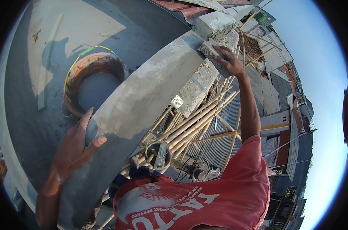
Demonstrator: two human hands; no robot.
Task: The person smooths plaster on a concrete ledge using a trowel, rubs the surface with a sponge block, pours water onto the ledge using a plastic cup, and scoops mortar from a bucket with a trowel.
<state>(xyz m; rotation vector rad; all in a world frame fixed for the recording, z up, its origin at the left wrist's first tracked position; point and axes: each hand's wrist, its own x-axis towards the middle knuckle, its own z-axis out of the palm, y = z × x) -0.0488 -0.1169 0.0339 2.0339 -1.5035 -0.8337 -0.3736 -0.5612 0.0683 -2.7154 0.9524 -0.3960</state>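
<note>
My left hand rests with fingers apart on a smooth grey concrete ledge crossing the view diagonally. At the ledge's upper end, my right hand grips a rough, cement-crusted grey block, fingers curled over its top. Beside that block are a larger concrete block and a rough mortar-covered strip along the ledge's outer side. Left of the ledge, an orange bucket with a yellow handle holds milky grey liquid. A small white object sits at the rough strip's lower end.
Bamboo poles form scaffolding outside the ledge, above a corrugated roof far below. A dark bucket with tools sits among the poles. A long board lies on the grey floor at left. Rooftops spread to the right.
</note>
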